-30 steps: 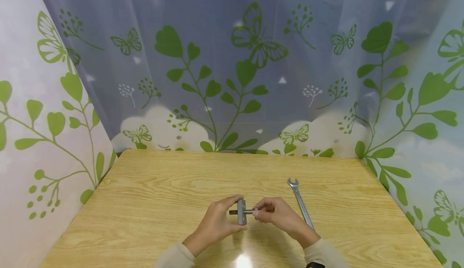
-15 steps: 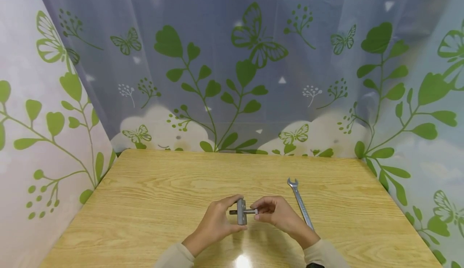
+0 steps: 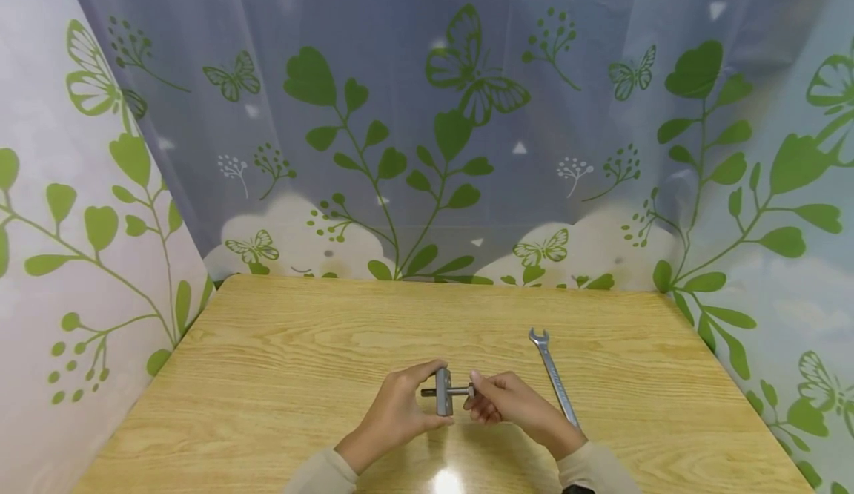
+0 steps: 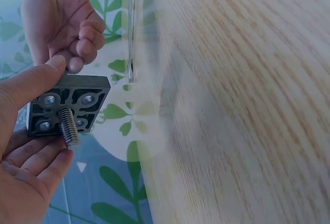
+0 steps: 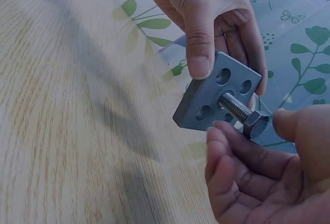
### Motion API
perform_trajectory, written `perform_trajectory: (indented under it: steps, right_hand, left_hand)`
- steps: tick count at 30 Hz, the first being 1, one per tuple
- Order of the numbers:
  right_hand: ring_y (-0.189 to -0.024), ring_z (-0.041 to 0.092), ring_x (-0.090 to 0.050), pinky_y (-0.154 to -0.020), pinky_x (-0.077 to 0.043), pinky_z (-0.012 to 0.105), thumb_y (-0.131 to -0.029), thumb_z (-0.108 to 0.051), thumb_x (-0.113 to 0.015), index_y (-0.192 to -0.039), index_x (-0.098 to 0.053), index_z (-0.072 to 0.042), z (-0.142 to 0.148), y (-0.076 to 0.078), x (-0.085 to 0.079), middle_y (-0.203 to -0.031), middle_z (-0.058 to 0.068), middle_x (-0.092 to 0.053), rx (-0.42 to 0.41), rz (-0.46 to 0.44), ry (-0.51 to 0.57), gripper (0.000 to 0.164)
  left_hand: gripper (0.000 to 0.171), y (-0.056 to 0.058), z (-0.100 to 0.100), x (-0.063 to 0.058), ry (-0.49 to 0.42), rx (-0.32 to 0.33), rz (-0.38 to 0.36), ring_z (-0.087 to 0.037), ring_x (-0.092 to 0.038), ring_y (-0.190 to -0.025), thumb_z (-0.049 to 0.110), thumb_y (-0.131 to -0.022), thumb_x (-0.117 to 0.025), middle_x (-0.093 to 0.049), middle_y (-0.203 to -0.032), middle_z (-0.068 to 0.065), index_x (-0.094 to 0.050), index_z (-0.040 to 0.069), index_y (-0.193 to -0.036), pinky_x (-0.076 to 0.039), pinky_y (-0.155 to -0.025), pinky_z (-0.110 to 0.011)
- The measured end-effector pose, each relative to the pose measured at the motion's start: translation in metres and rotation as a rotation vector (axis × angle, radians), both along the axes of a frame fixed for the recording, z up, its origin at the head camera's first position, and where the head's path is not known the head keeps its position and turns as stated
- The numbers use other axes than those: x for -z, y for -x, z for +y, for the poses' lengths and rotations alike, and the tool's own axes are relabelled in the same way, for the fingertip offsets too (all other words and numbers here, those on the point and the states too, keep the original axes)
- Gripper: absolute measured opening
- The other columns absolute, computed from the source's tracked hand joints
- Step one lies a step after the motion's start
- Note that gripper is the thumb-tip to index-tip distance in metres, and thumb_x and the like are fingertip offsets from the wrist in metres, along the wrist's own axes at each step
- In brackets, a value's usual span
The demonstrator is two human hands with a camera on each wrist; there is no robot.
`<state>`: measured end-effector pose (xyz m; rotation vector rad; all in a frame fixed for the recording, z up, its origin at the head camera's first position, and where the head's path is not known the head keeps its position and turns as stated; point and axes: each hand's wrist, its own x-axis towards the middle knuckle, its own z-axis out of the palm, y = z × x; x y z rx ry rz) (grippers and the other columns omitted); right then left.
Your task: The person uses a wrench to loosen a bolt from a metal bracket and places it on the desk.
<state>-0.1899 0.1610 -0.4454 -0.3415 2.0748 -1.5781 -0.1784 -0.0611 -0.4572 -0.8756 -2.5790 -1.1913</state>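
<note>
Left hand (image 3: 397, 405) grips a plate (image 5: 209, 94); right hand (image 3: 515, 405) at the bolt (image 5: 244, 115), grip unclear — a wrench (image 3: 553, 374) beside that wrist.

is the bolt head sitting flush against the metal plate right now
No, the right wrist view shows bare thread between the bolt head and the metal plate.

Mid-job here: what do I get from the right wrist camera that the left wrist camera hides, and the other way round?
Right wrist only: the hex bolt head and the flat face of the metal plate, with the right hand's thumb beside the head.

Left wrist only: the plate's ribbed face, the bolt's threaded tip poking out of it, and a thin, edge-on strip of the wrench.

Both: the left hand gripping the plate, the curled fingers of the right hand, the wood-grain tabletop and the leaf-patterned backdrop.
</note>
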Motion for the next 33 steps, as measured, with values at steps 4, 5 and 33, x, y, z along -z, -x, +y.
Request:
perform_trajectory:
  steps: [4,5,33]
  right_hand:
    - [-0.067,0.013,-0.057,-0.064,-0.052,0.028,-0.101,-0.041,-0.045,-0.091,-0.064,0.008,-0.0020,-0.0002,-0.0007,-0.075,0.002,-0.061,0.017,0.016,0.000,0.054]
    - [-0.069,0.014,-0.057,-0.066,-0.053,0.029,-0.100,-0.039,-0.049,-0.093,-0.064,0.008,-0.0019,-0.0002,-0.0010,-0.076,0.002,-0.061,0.021,0.030,-0.003,0.050]
    - [-0.095,0.022,-0.057,-0.081,-0.055,0.033,-0.089,-0.017,-0.069,-0.117,-0.060,0.003,-0.0017,-0.0014,-0.0009,-0.111,0.011,-0.061,0.066,0.197,0.010,0.035]
  left_hand:
    - [0.071,0.0004,-0.0001,0.0000,-0.001,0.002,0.006,-0.028,-0.062,-0.113,0.013,-0.065,-0.089,-0.065,-0.122,-0.014,-0.058,-0.002,-0.126,-0.052,-0.097,-0.035]
    - [0.070,0.0004,-0.0002,0.0000,0.000,0.003,0.007,-0.028,-0.062,-0.113,0.013,-0.065,-0.089,-0.065,-0.122,-0.014,-0.058,-0.002,-0.126,-0.052,-0.097,-0.035]
    - [0.071,0.0010,-0.0020,-0.0022,-0.008,0.010,0.008,-0.028,-0.061,-0.114,0.014,-0.067,-0.089,-0.064,-0.124,-0.014,-0.057,0.000,-0.128,-0.053,-0.097,-0.035]
